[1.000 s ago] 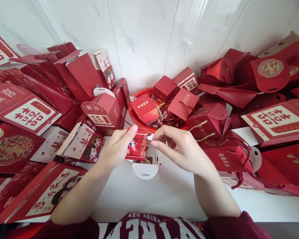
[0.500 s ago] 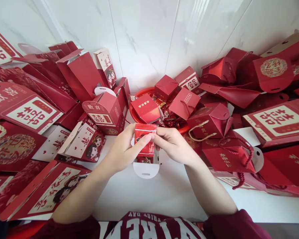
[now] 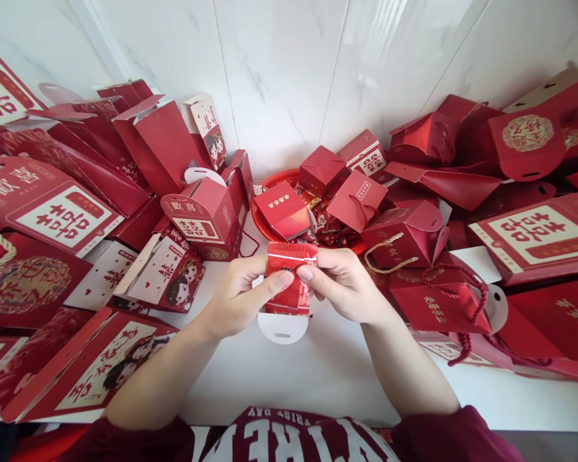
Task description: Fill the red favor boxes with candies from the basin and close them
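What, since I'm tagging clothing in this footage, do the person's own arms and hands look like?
The left hand and right hand are ungloved, with bare wrists. Both forearms are uncovered below dark maroon sleeves, which match a shirt with large white lettering across its front.

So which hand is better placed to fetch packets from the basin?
Probably the right hand: it sits nearer the loose packets, while a box lies over the basin's left. The left hand could hold the red packet.
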`<state>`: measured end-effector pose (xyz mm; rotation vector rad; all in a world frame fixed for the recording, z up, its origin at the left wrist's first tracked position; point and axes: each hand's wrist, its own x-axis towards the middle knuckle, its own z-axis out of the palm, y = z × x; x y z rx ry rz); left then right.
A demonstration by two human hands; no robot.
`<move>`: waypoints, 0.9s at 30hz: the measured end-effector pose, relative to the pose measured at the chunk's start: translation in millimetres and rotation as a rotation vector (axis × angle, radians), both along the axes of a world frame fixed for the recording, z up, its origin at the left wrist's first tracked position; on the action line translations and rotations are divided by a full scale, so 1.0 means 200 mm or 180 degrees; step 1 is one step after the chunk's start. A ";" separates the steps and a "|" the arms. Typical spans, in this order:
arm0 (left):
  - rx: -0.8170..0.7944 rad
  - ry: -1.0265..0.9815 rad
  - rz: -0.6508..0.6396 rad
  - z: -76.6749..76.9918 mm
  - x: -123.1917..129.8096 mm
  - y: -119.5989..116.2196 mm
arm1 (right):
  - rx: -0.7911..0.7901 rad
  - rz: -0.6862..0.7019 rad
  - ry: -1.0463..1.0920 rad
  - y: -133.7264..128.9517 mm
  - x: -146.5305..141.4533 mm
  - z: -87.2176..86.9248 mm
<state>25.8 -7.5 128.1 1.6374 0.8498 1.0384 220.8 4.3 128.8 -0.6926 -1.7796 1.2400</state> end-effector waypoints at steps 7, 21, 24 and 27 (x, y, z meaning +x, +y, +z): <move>0.0651 0.0385 0.0906 0.01 0.03 0.00 | -0.0601 0.0438 0.0227 0.03 -0.03 -0.02; 0.1326 0.0730 0.1861 0.13 -0.18 0.08 | 0.1004 -0.0037 -0.2474 -0.08 0.10 0.08; 0.1254 0.1151 0.1866 0.10 -0.20 0.07 | 0.0985 -0.0239 -0.2342 -0.13 0.18 0.12; 0.1026 0.1509 0.1777 -0.01 -0.25 0.06 | 0.0828 -0.0402 -0.2373 -0.17 0.28 0.09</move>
